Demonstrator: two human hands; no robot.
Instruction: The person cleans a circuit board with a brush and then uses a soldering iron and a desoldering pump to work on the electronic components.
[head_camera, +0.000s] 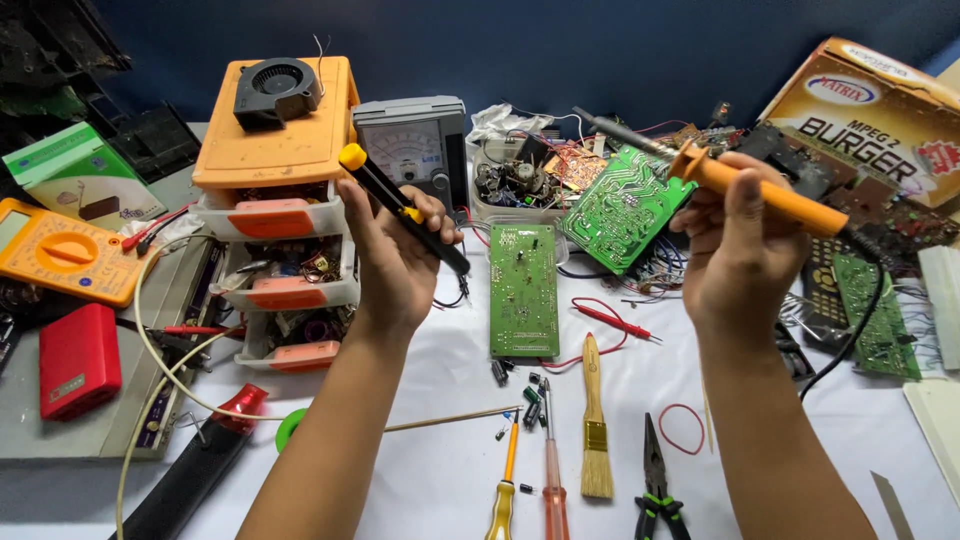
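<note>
My left hand (395, 262) is raised above the table and grips a black pen-shaped tool with a yellow end cap (400, 206), held slanted. My right hand (738, 250) is up at the same height, closed on an orange-handled soldering iron (760, 195) whose metal tip points up and left; its black cord hangs down to the right. Between the hands, a long green circuit board (523, 290) lies flat on the white table cover. A larger green circuit board (622, 207) leans behind it.
An orange-topped drawer cabinet (277, 215) with a black fan on top stands left, beside an analog meter (410, 140). An orange multimeter (62, 250) and a red box (78, 358) lie far left. A brush (595, 425), screwdrivers (552, 470), pliers (655, 480) lie in front; a cardboard box (880, 120) sits far right.
</note>
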